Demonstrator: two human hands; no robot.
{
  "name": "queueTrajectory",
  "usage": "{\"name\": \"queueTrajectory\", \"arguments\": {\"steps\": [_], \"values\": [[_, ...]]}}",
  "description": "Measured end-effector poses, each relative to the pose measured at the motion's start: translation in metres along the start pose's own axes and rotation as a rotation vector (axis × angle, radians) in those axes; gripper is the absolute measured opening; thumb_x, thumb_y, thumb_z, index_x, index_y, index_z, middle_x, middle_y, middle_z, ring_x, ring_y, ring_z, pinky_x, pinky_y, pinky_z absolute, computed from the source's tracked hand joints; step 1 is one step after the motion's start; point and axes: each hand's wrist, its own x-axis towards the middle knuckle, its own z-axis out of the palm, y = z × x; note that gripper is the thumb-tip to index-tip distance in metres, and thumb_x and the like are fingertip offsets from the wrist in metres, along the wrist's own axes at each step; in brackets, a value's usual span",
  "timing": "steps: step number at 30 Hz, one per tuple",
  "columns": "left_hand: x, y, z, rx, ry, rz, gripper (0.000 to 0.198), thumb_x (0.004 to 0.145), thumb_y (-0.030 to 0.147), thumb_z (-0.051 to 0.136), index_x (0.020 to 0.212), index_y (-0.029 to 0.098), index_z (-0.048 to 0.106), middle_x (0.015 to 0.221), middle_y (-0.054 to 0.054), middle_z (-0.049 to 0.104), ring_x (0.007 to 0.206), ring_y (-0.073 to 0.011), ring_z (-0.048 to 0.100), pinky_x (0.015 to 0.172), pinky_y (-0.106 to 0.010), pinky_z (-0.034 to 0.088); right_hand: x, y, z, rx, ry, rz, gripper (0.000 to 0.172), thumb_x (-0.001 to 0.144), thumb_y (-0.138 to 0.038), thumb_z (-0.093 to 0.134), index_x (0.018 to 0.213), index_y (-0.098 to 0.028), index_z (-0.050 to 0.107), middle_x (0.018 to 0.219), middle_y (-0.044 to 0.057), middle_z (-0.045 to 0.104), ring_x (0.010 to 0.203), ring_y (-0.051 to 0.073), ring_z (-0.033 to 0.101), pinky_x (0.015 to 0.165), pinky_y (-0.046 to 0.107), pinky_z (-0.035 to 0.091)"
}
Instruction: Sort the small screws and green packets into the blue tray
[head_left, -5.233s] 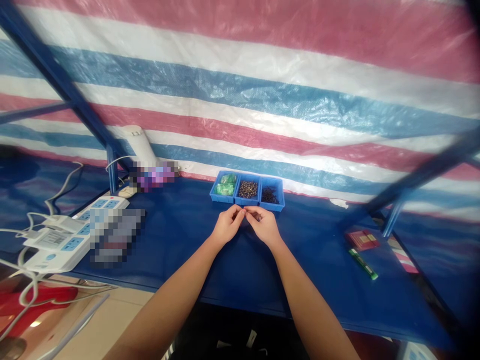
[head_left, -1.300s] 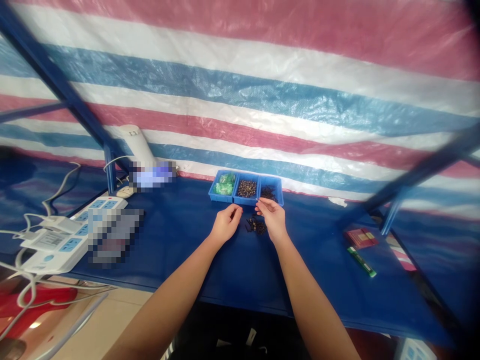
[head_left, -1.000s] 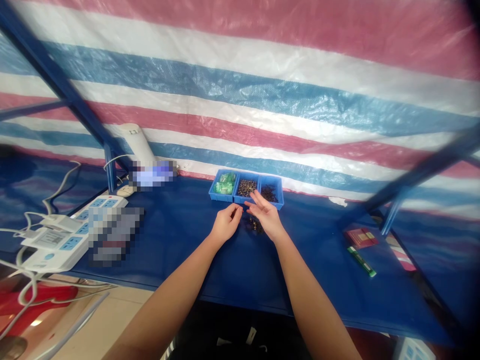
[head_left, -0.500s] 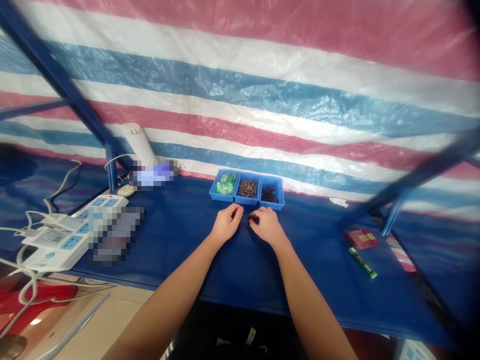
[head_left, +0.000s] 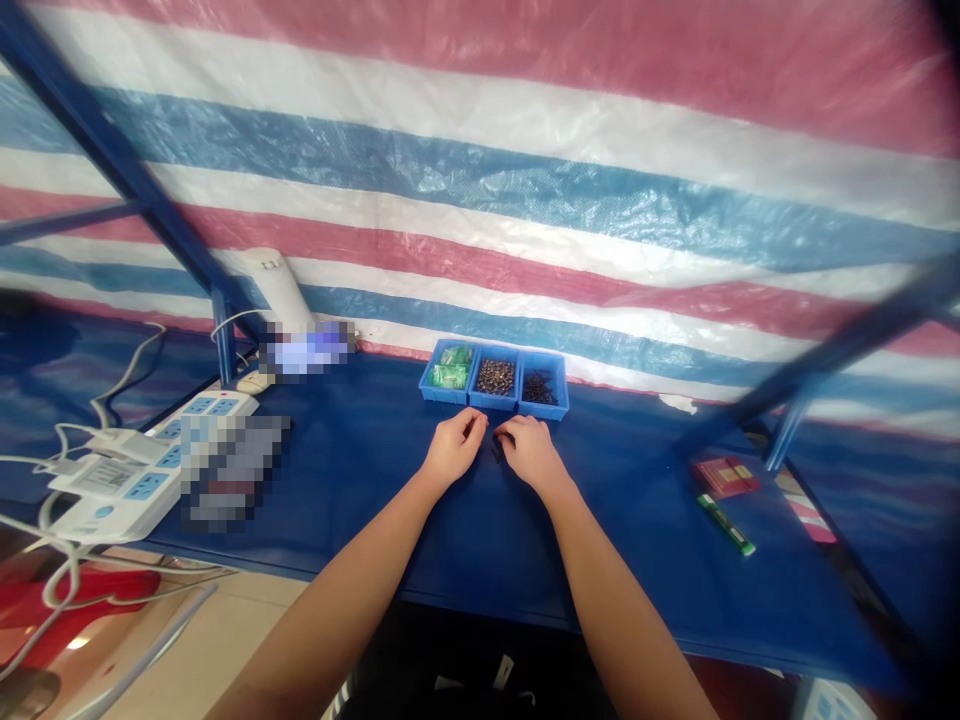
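My left hand is closed in a pinch just in front of the blue bins, and whatever lies between its fingertips is too small to make out. A short gap to the right, my right hand curls its fingers and thumb around a small black piece, partly hidden by them. Beyond both hands stand three joined blue bins. Green packets fill the left one, small brass-and-dark parts the middle one, and thin black pieces the right one.
A white power strip with plugs and cables lies on the blue table at left, beside a blurred-out object. At right are a red box and a green tube-like pack. Striped sheeting hangs behind.
My right hand's fingers have shifted slightly left and drawn together around the black piece. My left hand stays nearly where it was.
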Motion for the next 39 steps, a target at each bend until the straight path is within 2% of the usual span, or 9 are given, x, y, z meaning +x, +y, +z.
{"name": "queueTrajectory", "arguments": {"steps": [4,10,13,16,20,24,28,33,39], "values": [[0.000,0.000,0.000,-0.003,-0.002,0.002,0.031,0.095,0.043,0.043,0.089,0.020,0.063,0.064,0.002,0.060,0.060,-0.0128,0.057,0.060,-0.022,0.044,0.001,-0.003,0.000,0.114,0.058,-0.027,0.019,0.089,-0.014,0.055,0.090,-0.022,0.072,0.094,0.005,0.071,0.093,0.021,0.059,0.086,0.036,0.040],[0.001,0.001,-0.001,-0.092,-0.017,0.018,0.034,0.094,0.042,0.046,0.119,0.021,0.058,0.070,0.001,0.062,0.062,-0.0142,0.060,0.064,-0.025,0.047,0.004,-0.008,0.002,0.703,0.241,0.035,0.019,0.090,-0.025,0.055,0.099,-0.022,0.071,0.099,0.005,0.073,0.085,0.019,0.067,0.079,0.032,0.053],[0.001,0.002,0.000,-0.153,-0.051,0.021,0.033,0.095,0.043,0.044,0.114,0.019,0.059,0.073,0.000,0.064,0.063,-0.0146,0.062,0.064,-0.026,0.049,0.006,-0.010,0.006,0.908,0.228,0.082,0.021,0.088,-0.032,0.059,0.101,-0.021,0.072,0.100,0.006,0.074,0.086,0.021,0.069,0.079,0.034,0.056],[0.001,0.002,0.000,-0.187,-0.064,0.009,0.029,0.096,0.042,0.043,0.104,0.019,0.059,0.072,0.000,0.063,0.062,-0.0137,0.061,0.065,-0.026,0.049,0.006,-0.012,0.009,1.002,0.208,0.092,0.022,0.086,-0.035,0.061,0.100,-0.021,0.072,0.099,0.006,0.074,0.085,0.022,0.070,0.080,0.035,0.057],[0.002,0.003,0.000,-0.206,-0.063,-0.003,0.025,0.096,0.042,0.044,0.096,0.020,0.056,0.068,0.002,0.060,0.061,-0.0128,0.060,0.064,-0.025,0.048,0.006,-0.012,0.012,1.028,0.212,0.104,0.022,0.085,-0.035,0.063,0.098,-0.020,0.073,0.098,0.007,0.074,0.083,0.022,0.070,0.077,0.035,0.058],[0.001,0.002,0.000,-0.201,-0.029,0.005,0.025,0.096,0.042,0.043,0.092,0.019,0.054,0.064,0.003,0.058,0.059,-0.0122,0.058,0.064,-0.024,0.046,0.005,-0.014,0.011,0.928,0.235,0.115,0.024,0.086,-0.037,0.062,0.098,-0.019,0.072,0.091,0.006,0.074,0.078,0.021,0.069,0.074,0.034,0.057],[0.001,0.002,-0.001,-0.132,0.017,-0.013,0.029,0.096,0.044,0.044,0.088,0.019,0.057,0.062,0.003,0.058,0.057,-0.0118,0.055,0.059,-0.023,0.042,0.001,-0.021,0.006,0.823,0.248,0.053,0.027,0.086,-0.036,0.062,0.107,-0.021,0.070,0.091,0.005,0.073,0.076,0.019,0.067,0.071,0.031,0.056],[0.001,0.004,-0.003,-0.104,0.018,-0.024,0.039,0.096,0.048,0.043,0.074,0.018,0.055,0.059,0.003,0.056,0.055,-0.0117,0.053,0.056,-0.023,0.039,-0.001,-0.027,0.001,0.711,0.274,-0.007,0.020,0.089,-0.032,0.058,0.098,-0.023,0.073,0.094,0.005,0.073,0.075,0.018,0.067,0.070,0.031,0.055],[0.000,0.008,-0.004,-0.135,-0.002,0.000,0.033,0.095,0.047,0.044,0.089,0.019,0.060,0.061,0.003,0.058,0.056,-0.0123,0.054,0.059,-0.023,0.042,0.000,-0.022,0.000,0.724,0.312,0.011,0.022,0.089,-0.035,0.059,0.101,-0.023,0.073,0.100,0.006,0.073,0.084,0.021,0.068,0.078,0.033,0.056]]}}
